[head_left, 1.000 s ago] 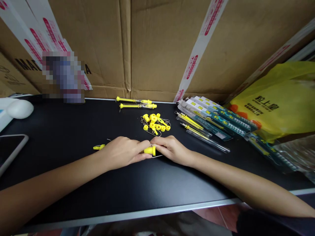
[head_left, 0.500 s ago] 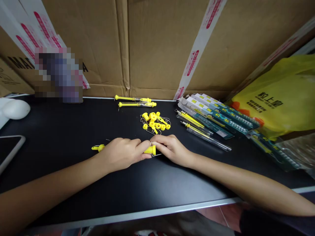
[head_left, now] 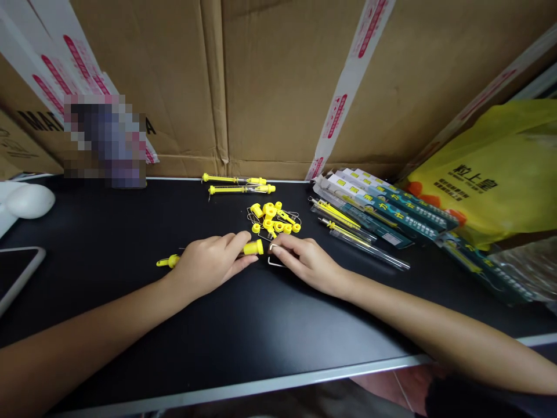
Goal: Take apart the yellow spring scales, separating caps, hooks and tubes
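My left hand [head_left: 206, 261] is closed around a tubular spring scale [head_left: 253, 248]. Its yellow end cap sticks out toward the right, and a yellow tip with a loop [head_left: 167, 262] shows at the left; the middle is hidden by my fingers. Just right of the cap, my right hand [head_left: 302, 261] pinches a bent metal wire hook [head_left: 274, 262], whose ends point left, apart from the cap. Beyond both hands lies a pile of small yellow plastic caps [head_left: 268, 210] mixed with wire hooks. Farther back, two assembled spring scales [head_left: 241, 189] lie side by side.
Printed boxes [head_left: 383, 200] and clear tubes with yellow rods [head_left: 365, 242] lie at the right, beside a yellow plastic bag [head_left: 491, 174]. A phone-like device [head_left: 20, 273] and a white rounded object [head_left: 30, 201] are at the left. Cardboard [head_left: 270, 87] stands behind the black table [head_left: 261, 342].
The wire hook in my right hand has come away from the yellow cap. My left hand has moved slightly left and away with the spring scale, leaving a gap between them.
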`<state>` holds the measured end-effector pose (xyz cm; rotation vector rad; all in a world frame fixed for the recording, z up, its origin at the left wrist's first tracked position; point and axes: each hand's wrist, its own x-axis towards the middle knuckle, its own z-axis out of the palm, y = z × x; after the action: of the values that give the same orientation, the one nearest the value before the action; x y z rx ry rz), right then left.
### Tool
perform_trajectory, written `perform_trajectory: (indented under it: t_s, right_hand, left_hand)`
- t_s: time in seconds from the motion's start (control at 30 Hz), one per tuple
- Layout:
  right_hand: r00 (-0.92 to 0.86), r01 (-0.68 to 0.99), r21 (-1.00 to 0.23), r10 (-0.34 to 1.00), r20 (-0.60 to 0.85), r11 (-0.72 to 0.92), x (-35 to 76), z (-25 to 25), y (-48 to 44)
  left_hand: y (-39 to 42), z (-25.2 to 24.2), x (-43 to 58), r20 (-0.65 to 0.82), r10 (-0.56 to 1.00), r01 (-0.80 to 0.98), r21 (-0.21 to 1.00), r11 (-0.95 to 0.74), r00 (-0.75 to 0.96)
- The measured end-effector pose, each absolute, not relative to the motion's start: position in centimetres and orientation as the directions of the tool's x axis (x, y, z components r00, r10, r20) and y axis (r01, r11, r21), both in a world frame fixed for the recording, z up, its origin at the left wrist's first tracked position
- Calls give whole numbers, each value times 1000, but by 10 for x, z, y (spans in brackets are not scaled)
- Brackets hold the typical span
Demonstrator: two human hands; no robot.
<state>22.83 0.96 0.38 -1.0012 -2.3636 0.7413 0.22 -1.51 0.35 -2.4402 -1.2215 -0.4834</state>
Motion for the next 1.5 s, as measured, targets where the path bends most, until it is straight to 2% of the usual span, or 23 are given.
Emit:
perform_trajectory:
  t_s: [0.13, 0.27, 0.6, 0.77, 1.0, 1.1, 1.3, 1.5]
  right_hand:
    - [-416, 593, -599, 842, 342, 537, 242, 1, 28]
    - [-317, 645, -590, 873, 371, 485, 251, 5, 41]
    - [-550, 522, -694, 818, 169, 495, 247, 13, 35]
    - [-529, 628, -620, 843, 103, 470, 258, 14, 44]
    - [-466, 779, -377, 865, 184, 500, 256, 23, 37]
    - [-510, 733, -384, 827, 236, 561, 250, 23, 25]
    - [-687, 555, -356, 656, 313, 752, 234, 15, 0]
    - [-662, 527, -380, 648, 378, 760, 230, 5, 1]
  left_hand:
    - [-14, 1, 3, 454, 669, 797, -183, -576, 588]
    - [-13, 1, 4, 468, 650, 782, -167, -601, 599]
    - [-13, 2, 3, 459, 640, 771, -182, -611, 616]
    - [-11, 1, 2, 458, 638, 767, -174, -618, 619]
    - [-11, 1, 2, 461, 635, 756, -134, -641, 620]
    - [-11, 1, 3, 466, 634, 754, -120, -646, 617]
    - [-9, -1, 2, 472, 567, 672, -78, -737, 676]
    - [-8, -4, 1, 485, 509, 595, -29, -804, 711]
